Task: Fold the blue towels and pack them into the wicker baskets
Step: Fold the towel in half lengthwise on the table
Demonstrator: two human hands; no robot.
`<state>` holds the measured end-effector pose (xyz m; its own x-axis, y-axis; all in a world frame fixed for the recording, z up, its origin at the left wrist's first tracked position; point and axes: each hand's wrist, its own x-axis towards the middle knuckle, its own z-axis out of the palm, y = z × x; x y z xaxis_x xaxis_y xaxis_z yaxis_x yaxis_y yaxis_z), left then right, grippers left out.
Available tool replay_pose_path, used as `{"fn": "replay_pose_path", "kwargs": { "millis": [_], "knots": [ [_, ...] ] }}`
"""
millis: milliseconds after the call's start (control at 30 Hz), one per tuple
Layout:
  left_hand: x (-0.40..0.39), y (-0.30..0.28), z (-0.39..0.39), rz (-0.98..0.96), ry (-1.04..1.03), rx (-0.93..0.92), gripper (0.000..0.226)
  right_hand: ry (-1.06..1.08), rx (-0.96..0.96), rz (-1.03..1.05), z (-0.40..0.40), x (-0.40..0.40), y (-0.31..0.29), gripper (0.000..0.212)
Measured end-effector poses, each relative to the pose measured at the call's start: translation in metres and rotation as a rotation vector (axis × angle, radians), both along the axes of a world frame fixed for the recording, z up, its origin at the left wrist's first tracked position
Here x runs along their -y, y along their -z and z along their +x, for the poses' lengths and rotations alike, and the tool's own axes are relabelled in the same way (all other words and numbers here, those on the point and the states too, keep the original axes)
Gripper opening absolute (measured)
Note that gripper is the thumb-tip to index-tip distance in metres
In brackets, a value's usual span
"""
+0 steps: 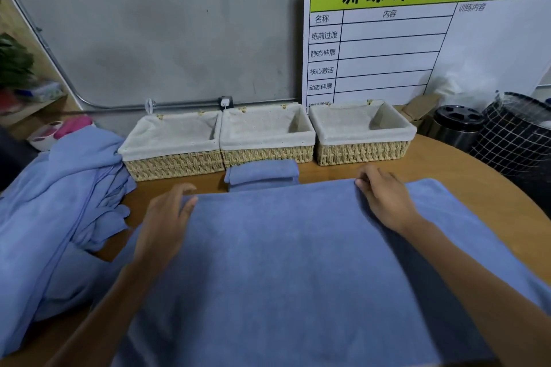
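towel (298, 262): flat on counter (477, 188)
my left hand (167, 223): pinching far-left corner
my right hand (384, 197): gripping far edge
baskets (268, 155): three, behind

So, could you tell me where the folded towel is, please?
In the head view, the folded towel lies on the table, just in front of the middle basket and beyond the spread towel.

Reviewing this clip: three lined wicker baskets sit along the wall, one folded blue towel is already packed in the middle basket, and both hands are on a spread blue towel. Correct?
Not quite. The head view shows the small folded blue towel lying on the round wooden table in front of the middle lined wicker basket, not in it; all three baskets hold no towels. The left hand and right hand are on the spread blue towel.
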<state>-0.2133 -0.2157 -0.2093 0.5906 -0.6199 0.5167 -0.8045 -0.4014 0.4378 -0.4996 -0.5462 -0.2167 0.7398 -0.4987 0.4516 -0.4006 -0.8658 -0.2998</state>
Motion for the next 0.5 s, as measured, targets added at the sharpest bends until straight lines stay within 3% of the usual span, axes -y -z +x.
{"fn": "replay_pose_path", "kwargs": {
  "millis": [100, 167, 233, 367, 500],
  "knots": [
    [-0.027, 0.007, -0.017, 0.018, 0.113, 0.144, 0.034, -0.031, 0.016, -0.019, -0.030, -0.013, -0.011, 0.019],
    [-0.048, 0.025, -0.026, 0.060, 0.184, 0.308, 0.032, -0.131, -0.043, -0.113, -0.057, -0.022, -0.004, 0.026],
    [-0.060, 0.037, -0.021, 0.050, 0.252, 0.326, 0.019, -0.225, -0.073, -0.144, -0.073, -0.027, 0.008, 0.025],
    [-0.048, 0.031, -0.009, 0.167, 0.183, 0.338, 0.015, -0.227, -0.063, -0.032, -0.061, -0.021, 0.013, 0.021],
    [-0.028, 0.024, 0.015, 0.291, 0.087, 0.405, 0.013, -0.210, -0.053, -0.013, -0.030, 0.003, 0.012, 0.032]
  ]
}}
